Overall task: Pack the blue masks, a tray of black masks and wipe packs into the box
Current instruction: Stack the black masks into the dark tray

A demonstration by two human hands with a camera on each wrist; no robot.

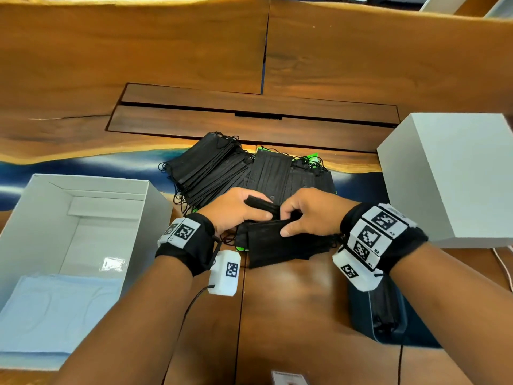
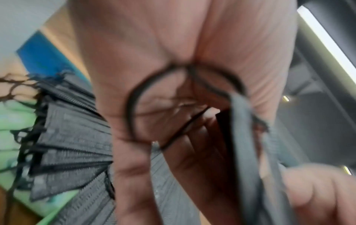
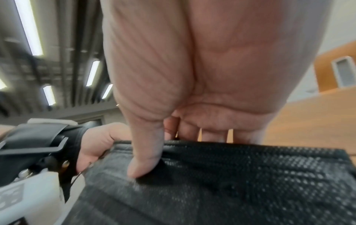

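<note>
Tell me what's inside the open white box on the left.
The open white box holds blue masks at its near end, bare white floor beyond. Anything beneath the masks is covered.

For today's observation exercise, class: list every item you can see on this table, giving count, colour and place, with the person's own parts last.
box: one, white, open, left side of table.
blue masks: one stack, light blue, inside the box, near end.
black masks: many, black, fanned loose at table centre.
held black masks: a small bundle, black, between both hands.
lid: one, white, right side of table.
dark tray: one, dark blue, under the right forearm, black masks inside.
table: one, brown wood with blue strip.
left hand: grips the bundle.
right hand: pinches the bundle.
</note>
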